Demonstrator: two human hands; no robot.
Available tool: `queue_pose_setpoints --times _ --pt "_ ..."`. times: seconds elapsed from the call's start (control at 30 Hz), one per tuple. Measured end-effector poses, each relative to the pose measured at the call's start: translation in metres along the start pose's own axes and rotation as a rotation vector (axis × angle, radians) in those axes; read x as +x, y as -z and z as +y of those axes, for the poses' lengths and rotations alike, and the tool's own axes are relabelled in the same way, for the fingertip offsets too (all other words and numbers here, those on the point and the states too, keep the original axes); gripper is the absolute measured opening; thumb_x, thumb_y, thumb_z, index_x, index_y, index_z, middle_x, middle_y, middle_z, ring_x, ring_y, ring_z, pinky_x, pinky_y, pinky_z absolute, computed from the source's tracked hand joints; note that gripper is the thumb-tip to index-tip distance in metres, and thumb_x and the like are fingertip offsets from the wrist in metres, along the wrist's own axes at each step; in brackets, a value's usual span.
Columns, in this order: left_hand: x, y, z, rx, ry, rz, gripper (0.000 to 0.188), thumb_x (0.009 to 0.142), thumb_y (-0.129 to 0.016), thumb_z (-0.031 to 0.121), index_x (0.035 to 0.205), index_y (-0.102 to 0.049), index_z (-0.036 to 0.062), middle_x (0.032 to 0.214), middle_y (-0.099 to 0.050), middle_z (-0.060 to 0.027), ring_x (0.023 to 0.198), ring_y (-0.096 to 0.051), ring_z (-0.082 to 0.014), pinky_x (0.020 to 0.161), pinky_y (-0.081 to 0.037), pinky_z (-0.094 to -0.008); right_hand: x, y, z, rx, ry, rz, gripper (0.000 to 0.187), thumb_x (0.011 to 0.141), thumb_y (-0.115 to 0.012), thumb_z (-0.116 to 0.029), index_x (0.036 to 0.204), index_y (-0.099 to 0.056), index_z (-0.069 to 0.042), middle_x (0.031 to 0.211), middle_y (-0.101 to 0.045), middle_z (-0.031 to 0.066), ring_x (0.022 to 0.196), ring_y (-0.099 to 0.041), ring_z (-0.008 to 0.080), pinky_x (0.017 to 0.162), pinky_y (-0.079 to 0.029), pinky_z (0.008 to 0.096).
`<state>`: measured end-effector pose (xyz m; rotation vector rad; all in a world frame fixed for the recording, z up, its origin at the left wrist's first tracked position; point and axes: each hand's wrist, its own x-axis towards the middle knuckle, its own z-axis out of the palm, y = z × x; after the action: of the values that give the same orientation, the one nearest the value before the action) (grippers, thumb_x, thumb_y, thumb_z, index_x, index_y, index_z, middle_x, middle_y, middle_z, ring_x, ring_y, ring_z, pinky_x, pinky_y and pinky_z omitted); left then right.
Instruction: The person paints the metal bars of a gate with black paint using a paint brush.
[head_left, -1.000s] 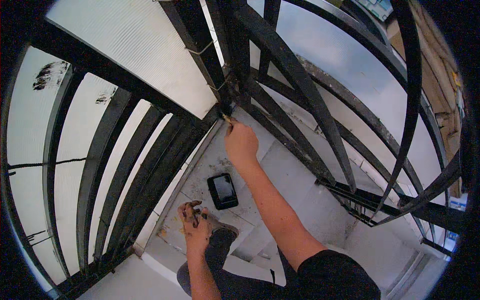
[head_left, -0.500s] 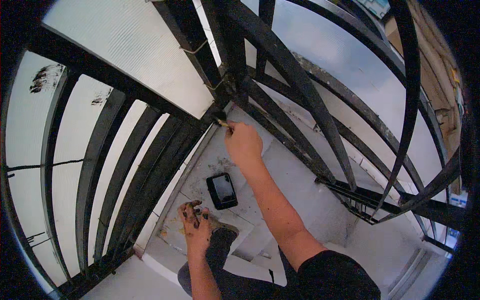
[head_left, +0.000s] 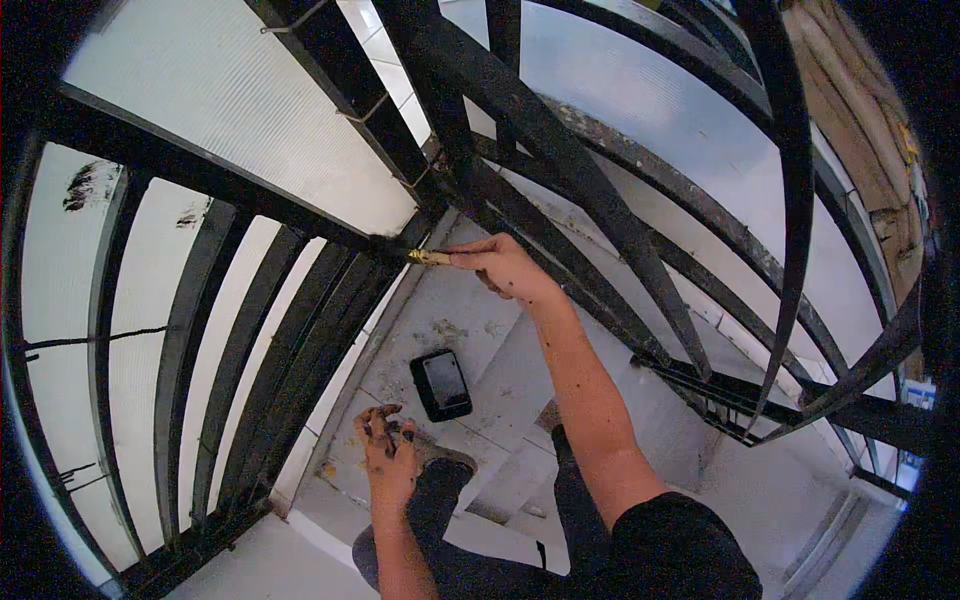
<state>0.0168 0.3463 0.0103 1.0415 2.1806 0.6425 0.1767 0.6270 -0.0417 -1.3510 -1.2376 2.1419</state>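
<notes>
My right hand (head_left: 508, 268) is closed round the pale handle of a paintbrush (head_left: 430, 257). The brush's dark bristles press against the black metal rail (head_left: 330, 228) of the railing, close to its corner. My left hand (head_left: 389, 445) hovers low above the floor, holding nothing I can see; its fingers are half bent, apart and smeared with black. Between my hands, a black rectangular tray (head_left: 441, 384) with a shiny dark inside lies on the floor.
Black bars (head_left: 185, 330) backed by white ribbed panels (head_left: 240, 100) rise on the left. Curved black bars (head_left: 620, 210) stand at the right. Dark splotches mark the pale tiled floor (head_left: 490, 370). My bent legs (head_left: 440, 510) are below.
My right hand has turned, and the brush has shifted left from the corner onto the rail. The view has moved slightly. My left hand stays nearly where it was.
</notes>
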Motion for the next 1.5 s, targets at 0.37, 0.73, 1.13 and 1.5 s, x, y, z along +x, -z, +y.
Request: queue_pose_setpoints --times 0.37,0.73,1.13,1.5 --pt "0.001 0.008 -0.002 0.190 -0.269 0.119 0.025 0.087 -0.061 0.019 0.107 -0.059 0.0040 0.114 -0.045 -0.0172 0.102 -0.052 -0.0341 0.087 -0.045 -0.0418 -0.061 -0.030 -0.053 -0.339 0.247 -0.028 0.034 0.083 -0.070 -0.023 0.111 -0.071 -0.004 0.065 -0.057 -0.0041 0.051 -0.040 0.0045 0.050 -0.031 0.0227" --pt "-0.007 0.015 -0.026 0.029 -0.046 0.050 0.026 0.088 -0.060 0.022 0.104 -0.058 0.0023 0.111 -0.045 -0.0170 0.084 -0.057 -0.0310 0.079 -0.047 -0.0424 -0.002 -0.011 -0.014 -0.213 0.331 0.154 0.036 0.083 -0.071 -0.026 0.112 -0.071 -0.005 0.059 -0.048 -0.0053 0.046 -0.035 0.0043 0.044 -0.024 0.0257" --pt "-0.004 0.025 -0.026 -0.072 0.039 0.095 0.028 0.087 -0.061 0.023 0.105 -0.057 0.0023 0.112 -0.046 -0.0205 0.099 -0.056 -0.0400 0.085 -0.046 -0.0456 -0.014 -0.015 -0.041 -0.056 0.148 0.040 0.038 0.081 -0.075 -0.028 0.111 -0.071 -0.006 0.055 -0.046 -0.0047 0.041 -0.034 0.0062 0.039 -0.021 0.0264" --pt "-0.005 0.029 -0.016 -0.029 0.047 0.167 0.034 0.087 -0.061 0.030 0.105 -0.059 0.0014 0.112 -0.046 -0.0213 0.102 -0.054 -0.0416 0.089 -0.045 -0.0466 -0.051 -0.023 -0.073 0.059 0.192 0.016 0.037 0.086 -0.070 -0.025 0.117 -0.068 -0.005 0.056 -0.035 -0.0078 0.045 -0.029 0.0050 0.042 -0.020 0.0259"
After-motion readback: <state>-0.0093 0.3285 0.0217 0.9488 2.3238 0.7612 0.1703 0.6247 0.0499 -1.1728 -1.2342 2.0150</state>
